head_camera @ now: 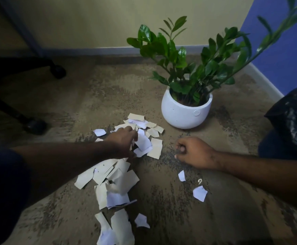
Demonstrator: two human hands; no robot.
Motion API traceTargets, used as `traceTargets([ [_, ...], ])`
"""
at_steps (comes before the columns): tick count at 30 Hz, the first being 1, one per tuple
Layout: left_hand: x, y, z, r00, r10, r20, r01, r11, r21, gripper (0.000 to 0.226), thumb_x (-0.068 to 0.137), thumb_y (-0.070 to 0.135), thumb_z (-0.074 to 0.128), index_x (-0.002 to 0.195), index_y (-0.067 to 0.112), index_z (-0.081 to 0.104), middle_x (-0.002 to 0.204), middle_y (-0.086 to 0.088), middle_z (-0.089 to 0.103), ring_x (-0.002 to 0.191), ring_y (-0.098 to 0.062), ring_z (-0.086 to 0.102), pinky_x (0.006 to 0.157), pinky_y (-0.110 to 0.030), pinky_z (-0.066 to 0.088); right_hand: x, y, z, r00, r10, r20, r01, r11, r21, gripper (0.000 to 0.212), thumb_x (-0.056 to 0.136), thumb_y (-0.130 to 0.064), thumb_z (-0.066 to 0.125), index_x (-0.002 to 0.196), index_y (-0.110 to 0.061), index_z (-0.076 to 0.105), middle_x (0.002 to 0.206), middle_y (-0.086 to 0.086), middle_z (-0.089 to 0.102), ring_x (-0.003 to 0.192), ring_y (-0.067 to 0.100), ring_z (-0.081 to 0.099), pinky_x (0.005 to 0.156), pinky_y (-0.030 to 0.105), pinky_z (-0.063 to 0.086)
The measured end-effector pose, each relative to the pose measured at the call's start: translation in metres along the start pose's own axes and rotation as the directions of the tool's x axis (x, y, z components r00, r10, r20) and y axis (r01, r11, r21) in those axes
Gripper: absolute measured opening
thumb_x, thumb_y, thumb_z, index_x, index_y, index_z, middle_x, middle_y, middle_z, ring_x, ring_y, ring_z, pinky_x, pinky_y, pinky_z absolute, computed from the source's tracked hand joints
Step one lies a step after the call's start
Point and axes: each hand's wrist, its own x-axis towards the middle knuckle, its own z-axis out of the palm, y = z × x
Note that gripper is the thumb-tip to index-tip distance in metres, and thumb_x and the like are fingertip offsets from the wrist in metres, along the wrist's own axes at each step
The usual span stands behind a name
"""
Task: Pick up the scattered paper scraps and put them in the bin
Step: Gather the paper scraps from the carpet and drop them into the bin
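Torn white and beige paper scraps lie in a long heap on the carpet, from the plant pot down to the bottom edge. My left hand rests on the upper part of the heap, fingers curled over a white scrap. My right hand hovers low over bare carpet to the right of the heap, fingers curled shut; nothing shows in it. Two small white scraps lie apart below the right hand. The bin with a black liner stands at the right edge.
A white pot with a green leafy plant stands just beyond the heap. Black office chair legs with castors are at the left. The wall and skirting run along the back and right.
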Motion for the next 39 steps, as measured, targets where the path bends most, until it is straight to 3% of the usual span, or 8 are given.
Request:
traceTargets([
  [6, 0.022, -0.016, 0.01, 0.992, -0.04, -0.124, 0.025, 0.993, -0.119, 0.046, 0.066, 0.037, 0.076, 0.103, 0.02, 0.055, 0.114, -0.001, 0.049, 0.104, -0.024, 0.051, 0.079, -0.035, 0.046, 0.038, -0.001, 0.026, 0.991, 0.12, 0.055, -0.115, 0.989, -0.089, 0.089, 0.062, -0.05, 0.081, 0.134, -0.018, 0.042, 0.132, 0.009, 0.05, 0.12, 0.027, 0.05, 0.1, 0.039, 0.044],
  [14, 0.061, -0.026, 0.01, 0.967, -0.168, -0.191, 0.118, 0.962, -0.245, 0.062, 0.063, 0.042, 0.083, 0.115, 0.025, 0.053, 0.118, -0.002, 0.047, 0.103, -0.026, 0.054, 0.078, -0.032, 0.042, 0.09, -0.018, 0.048, 0.984, 0.145, 0.1, -0.129, 0.979, -0.157, 0.129, 0.053, -0.056, 0.085, 0.15, -0.032, 0.002, 0.154, 0.014, 0.016, 0.141, 0.039, 0.024, 0.109, 0.056, 0.034],
  [18, 0.08, -0.029, 0.006, 0.975, -0.133, -0.179, 0.104, 0.981, -0.163, 0.082, 0.059, 0.052, 0.082, 0.131, 0.032, 0.047, 0.138, -0.002, 0.043, 0.124, -0.032, 0.045, 0.1, -0.041, 0.038, 0.109, -0.021, 0.056, 0.974, 0.127, 0.188, -0.057, 0.939, -0.34, 0.14, 0.049, -0.057, 0.087, 0.147, -0.042, -0.011, 0.161, 0.009, -0.012, 0.145, 0.045, 0.005, 0.109, 0.061, 0.03],
  [23, 0.099, -0.031, 0.004, 0.995, -0.057, 0.085, 0.069, 0.987, -0.143, 0.124, 0.041, 0.07, 0.082, 0.145, 0.05, 0.018, 0.163, 0.005, -0.001, 0.147, -0.043, -0.004, 0.109, -0.07, 0.016, 0.124, -0.013, 0.056, 0.953, 0.146, 0.265, -0.032, 0.92, -0.39, 0.119, 0.056, -0.063, 0.08, 0.147, -0.048, 0.006, 0.16, 0.012, 0.002, 0.14, 0.049, 0.012, 0.111, 0.059, 0.026],
  [26, 0.11, -0.03, 0.01, 0.99, 0.003, 0.138, 0.004, 0.999, -0.045, 0.128, 0.044, 0.066, 0.085, 0.149, 0.046, 0.014, 0.163, -0.005, -0.011, 0.148, -0.038, -0.016, 0.115, -0.063, -0.001, 0.123, -0.007, 0.054, 0.988, 0.03, 0.153, 0.017, 0.956, -0.293, 0.072, 0.07, -0.05, 0.075, 0.133, -0.04, 0.043, 0.137, 0.011, 0.04, 0.123, 0.04, 0.035, 0.101, 0.046, 0.037],
  [30, 0.115, -0.026, 0.018, 0.978, -0.006, 0.21, 0.011, 1.0, -0.022, 0.119, 0.046, 0.064, 0.085, 0.146, 0.049, 0.023, 0.163, -0.004, -0.01, 0.147, -0.045, -0.001, 0.116, -0.06, 0.02, 0.117, 0.0, 0.052, 0.998, -0.053, 0.045, 0.063, 0.965, -0.256, 0.017, 0.083, -0.019, 0.064, 0.099, -0.022, 0.068, 0.107, 0.007, 0.055, 0.104, 0.028, 0.051, 0.085, 0.031, 0.042],
  [34, 0.108, -0.019, 0.022, 0.989, 0.006, 0.151, -0.014, 0.999, 0.051, 0.089, 0.052, 0.061, 0.083, 0.131, 0.048, 0.045, 0.155, 0.001, 0.016, 0.134, -0.04, 0.032, 0.109, -0.048, 0.036, 0.106, 0.009, 0.048, 1.0, -0.022, 0.009, 0.023, 0.992, -0.12, 0.018, 0.076, -0.001, 0.06, 0.08, -0.015, 0.07, 0.096, 0.005, 0.064, 0.09, 0.025, 0.06, 0.072, 0.027, 0.046],
  [39, 0.102, -0.011, 0.025, 0.999, 0.044, 0.018, -0.043, 0.999, -0.025, 0.046, 0.066, 0.043, 0.082, 0.105, 0.03, 0.062, 0.127, -0.002, 0.045, 0.114, -0.025, 0.051, 0.101, -0.035, 0.028, 0.098, 0.017, 0.036, 0.999, 0.033, -0.008, -0.033, 0.999, 0.004, 0.022, 0.071, 0.008, 0.055, 0.079, -0.009, 0.069, 0.092, 0.011, 0.07, 0.083, 0.025, 0.062, 0.068, 0.027, 0.045],
])
